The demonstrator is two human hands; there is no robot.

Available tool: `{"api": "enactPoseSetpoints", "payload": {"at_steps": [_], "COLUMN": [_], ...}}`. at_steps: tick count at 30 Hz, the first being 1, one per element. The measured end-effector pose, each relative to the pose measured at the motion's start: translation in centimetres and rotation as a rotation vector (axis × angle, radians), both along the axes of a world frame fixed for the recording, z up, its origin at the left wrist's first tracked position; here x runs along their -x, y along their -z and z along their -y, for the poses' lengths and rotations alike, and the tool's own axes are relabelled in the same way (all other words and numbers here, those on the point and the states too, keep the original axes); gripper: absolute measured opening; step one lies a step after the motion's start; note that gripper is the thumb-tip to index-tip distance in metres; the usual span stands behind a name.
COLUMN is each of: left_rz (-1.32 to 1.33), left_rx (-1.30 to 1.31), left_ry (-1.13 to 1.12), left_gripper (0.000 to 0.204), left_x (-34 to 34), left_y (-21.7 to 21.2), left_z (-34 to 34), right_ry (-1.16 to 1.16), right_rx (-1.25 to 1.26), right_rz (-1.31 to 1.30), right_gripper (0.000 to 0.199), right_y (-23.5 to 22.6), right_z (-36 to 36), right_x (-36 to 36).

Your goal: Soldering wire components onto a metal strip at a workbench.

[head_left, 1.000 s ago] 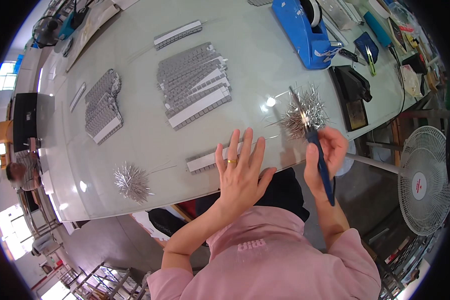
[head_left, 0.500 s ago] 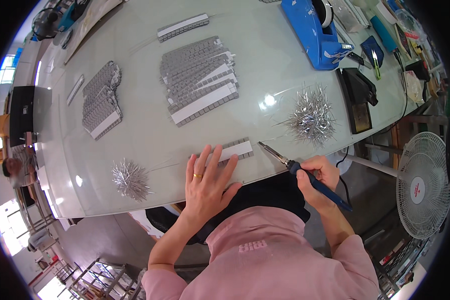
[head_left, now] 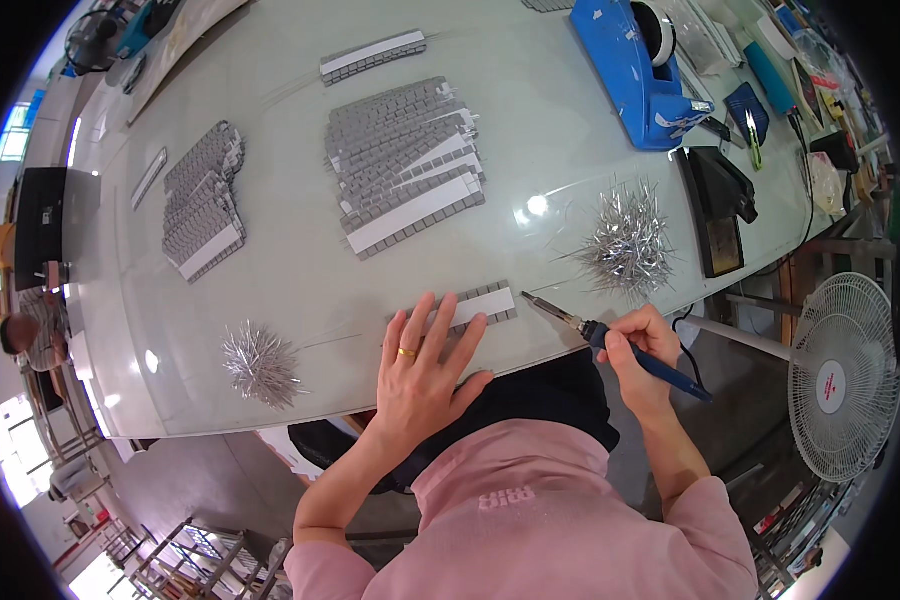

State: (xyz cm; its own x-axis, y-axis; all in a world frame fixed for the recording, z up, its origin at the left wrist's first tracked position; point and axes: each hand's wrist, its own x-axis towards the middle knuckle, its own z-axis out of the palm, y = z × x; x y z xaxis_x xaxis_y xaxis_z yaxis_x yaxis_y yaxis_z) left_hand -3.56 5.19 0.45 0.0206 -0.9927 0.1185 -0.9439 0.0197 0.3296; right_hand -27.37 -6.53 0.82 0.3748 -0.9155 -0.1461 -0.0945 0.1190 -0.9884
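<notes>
While the left side of the table [head_left: 270,280] carries one narrow strip [head_left: 150,179] and a stack of grey segmented strips [head_left: 205,205] just beside it, I find a spiky bundle of silver wires [head_left: 260,365] nearer the front edge. Next across, I have a single segmented strip [head_left: 373,57] far back and a larger fanned pile [head_left: 405,165] in front of it. Close to the front edge, I read the left hand [head_left: 420,365] as palm down, fingers spread, grasping nothing: its fingertips rest on the banded strip [head_left: 490,303] and hide its left part, so the piece lies flat under them, its right end showing past the fingers. Just beside that end I make out the tip of a soldering iron [head_left: 592,331]; from here I cannot tell whether they touch. The iron slants down into the right hand [head_left: 638,350], which is closed around its dark blue handle, with the banded strip to that hand's left and apart from it. Behind the right hand I see a second silver bundle [head_left: 628,240], then a blue tape dispenser [head_left: 625,85], a black stand [head_left: 710,205] and yellow-green snips [head_left: 755,155]. Farthest right I get a white fan [head_left: 828,388], off the table.
</notes>
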Motion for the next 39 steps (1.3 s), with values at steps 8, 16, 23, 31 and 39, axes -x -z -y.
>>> {"api": "enactPoseSetpoints", "payload": {"at_steps": [8, 16, 23, 31, 39], "left_rz": [0.021, 0.021, -0.028, 0.084, 0.075], "left_rx": [-0.013, 0.0, 0.012, 0.18, 0.171], "left_ry": [0.009, 0.023, 0.016, -0.404, -0.432], "left_gripper": [0.058, 0.058, 0.058, 0.059, 0.057], "left_x": [0.0, -0.1, -0.2, -3.6, -4.6], "left_y": [0.0, 0.0, 0.1, -0.5, 1.5], "left_z": [0.2, 0.4, 0.1, -4.8, -6.8], "right_ry": [0.001, -0.139, -0.262, 0.053, -0.279], "right_rx": [0.039, 0.516, 0.891, 0.722, 0.76], "right_rz": [-0.041, -0.31, -0.367, -0.201, -0.259], "right_gripper": [0.013, 0.016, 0.02, 0.021, 0.023], "right_y": [-0.2, -2.5, -3.9, -2.5, -3.0], "right_z": [-0.2, -0.3, -0.9, -2.0, -1.8], "right_x": [-0.1, -1.1, -2.9, 0.1, -5.4]}}
